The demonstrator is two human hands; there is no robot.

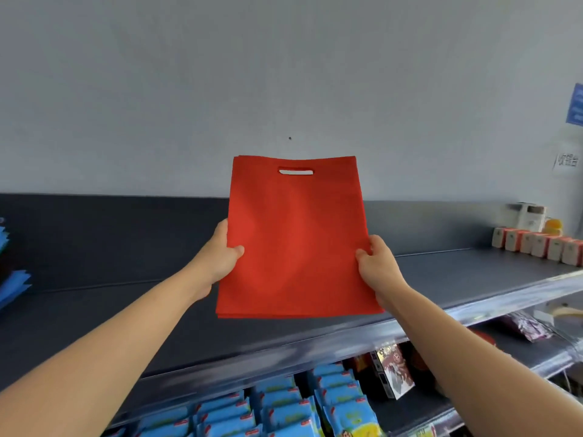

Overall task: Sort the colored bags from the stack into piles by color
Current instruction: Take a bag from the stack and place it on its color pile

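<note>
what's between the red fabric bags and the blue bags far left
Head view: left hand gripping the red fabric bags, then bare dark shelf.

1. We see the widest open stretch on the dark shelf top (126,247), left & centre, betw. the blue bags (12,285) at the far-left edge and the red bags (296,241).
2. Red bags, held up by our left hand (220,257) & right hand (378,263), block the middle; room to pass either side.
3. Right rear: row of small boxes (536,244) w/ a white device (530,216) behind fills that corner; shelf front there is bare.
4. Wall (284,74) closes the back.
5. Below the shelf lip, blue packets (284,411) crowd the lower tier.
</note>
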